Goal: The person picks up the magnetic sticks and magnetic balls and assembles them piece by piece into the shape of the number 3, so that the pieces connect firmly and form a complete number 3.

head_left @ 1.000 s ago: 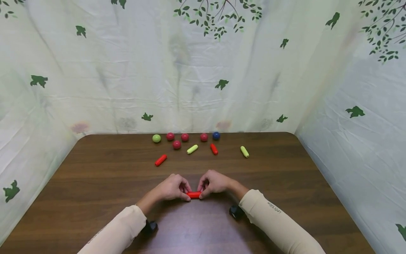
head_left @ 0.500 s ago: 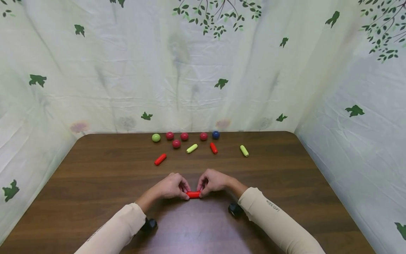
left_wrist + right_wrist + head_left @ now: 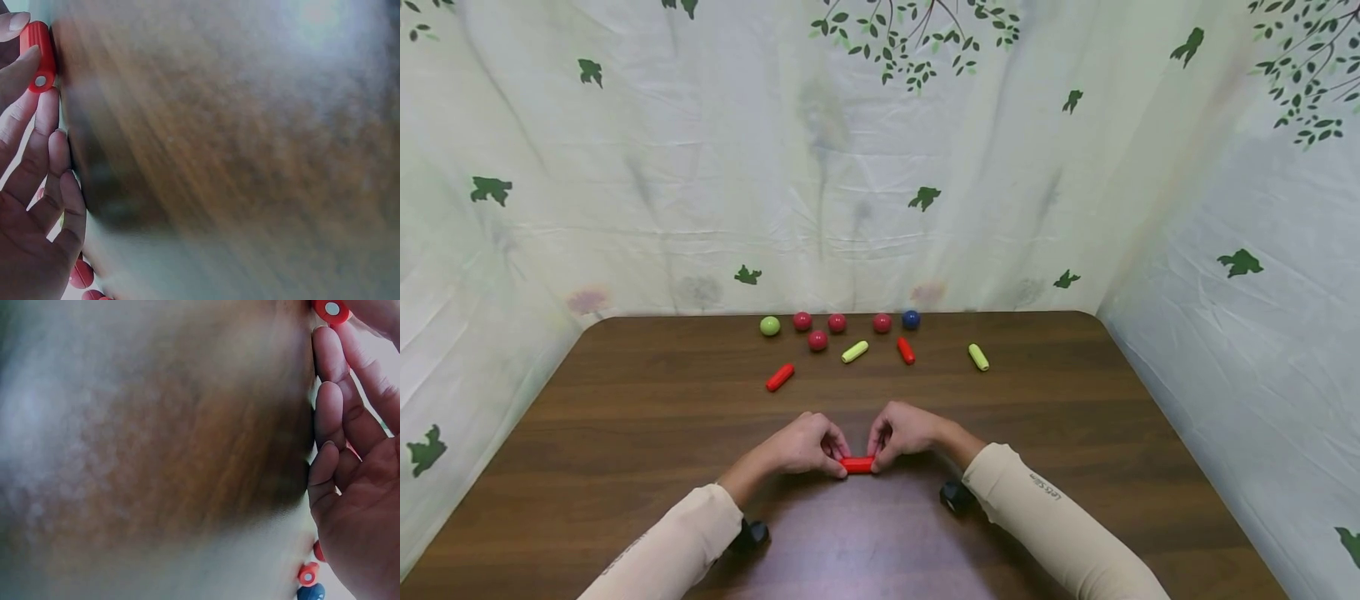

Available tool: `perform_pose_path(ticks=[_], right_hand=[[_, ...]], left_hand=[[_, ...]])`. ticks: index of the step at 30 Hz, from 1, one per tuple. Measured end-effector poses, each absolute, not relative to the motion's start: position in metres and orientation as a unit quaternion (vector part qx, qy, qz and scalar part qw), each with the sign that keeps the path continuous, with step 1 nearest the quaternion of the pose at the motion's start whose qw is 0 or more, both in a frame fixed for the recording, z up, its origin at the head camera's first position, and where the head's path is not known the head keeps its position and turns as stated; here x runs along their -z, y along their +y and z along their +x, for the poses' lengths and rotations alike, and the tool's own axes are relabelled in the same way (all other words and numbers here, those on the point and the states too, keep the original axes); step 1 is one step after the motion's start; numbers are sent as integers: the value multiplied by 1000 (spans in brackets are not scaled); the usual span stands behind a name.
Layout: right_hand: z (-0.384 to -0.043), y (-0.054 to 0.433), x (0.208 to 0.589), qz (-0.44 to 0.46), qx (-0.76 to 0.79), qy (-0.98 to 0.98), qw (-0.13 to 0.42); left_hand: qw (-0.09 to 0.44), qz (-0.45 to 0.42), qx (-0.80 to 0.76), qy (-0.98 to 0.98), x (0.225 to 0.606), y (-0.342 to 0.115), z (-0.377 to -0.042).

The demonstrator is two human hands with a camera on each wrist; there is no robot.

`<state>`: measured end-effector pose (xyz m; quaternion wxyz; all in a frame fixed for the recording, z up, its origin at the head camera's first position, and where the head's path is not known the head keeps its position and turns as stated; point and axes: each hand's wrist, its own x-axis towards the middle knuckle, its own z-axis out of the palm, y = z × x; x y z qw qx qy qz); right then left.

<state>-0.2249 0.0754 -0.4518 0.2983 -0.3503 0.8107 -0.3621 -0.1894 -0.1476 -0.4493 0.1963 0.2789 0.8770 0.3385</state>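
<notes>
A short red rod [image 3: 857, 466] with ridged sides lies crosswise in front of me, low at the table surface. My left hand [image 3: 806, 443] pinches its left end between thumb and fingers. At the other end, my right hand [image 3: 908, 433] pinches it the same way. In the left wrist view the rod [image 3: 39, 56] shows a white dot on its end face, with the thumb on its side and fingertips by the tabletop. The right wrist view catches just the white-dotted end of the rod [image 3: 332, 309] at the top edge, above the right hand [image 3: 362, 481].
Farther back on the brown table [image 3: 647, 433] lie red rods [image 3: 780, 377] [image 3: 906, 351] and yellow-green rods [image 3: 854, 352] [image 3: 978, 357]. Along the far edge sit a green ball [image 3: 770, 326], several dark red balls [image 3: 817, 340] and a blue ball [image 3: 912, 320]. Leaf-patterned cloth [image 3: 700, 167] hangs behind.
Both hands keep their pinch on the red rod. It has shifted very slightly toward me; the other rods and balls stay in place.
</notes>
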Motion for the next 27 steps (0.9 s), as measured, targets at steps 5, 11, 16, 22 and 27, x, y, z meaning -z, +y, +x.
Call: perform_pose_path(ticks=[5, 11, 16, 22, 27], right_hand=[[-224, 75, 453, -353, 359, 809, 304], [-223, 75, 454, -350, 354, 812, 304], [-223, 76, 454, -349, 354, 813, 304], [-223, 76, 455, -355, 354, 814, 295], [-222, 76, 456, -356, 358, 812, 292]], left_hand=[[197, 283, -338, 876, 450, -148, -188], [195, 283, -333, 878, 450, -147, -187], [190, 288, -333, 878, 452, -147, -188], [187, 289, -329, 879, 452, -147, -186], [182, 292, -331, 879, 452, -147, -185]])
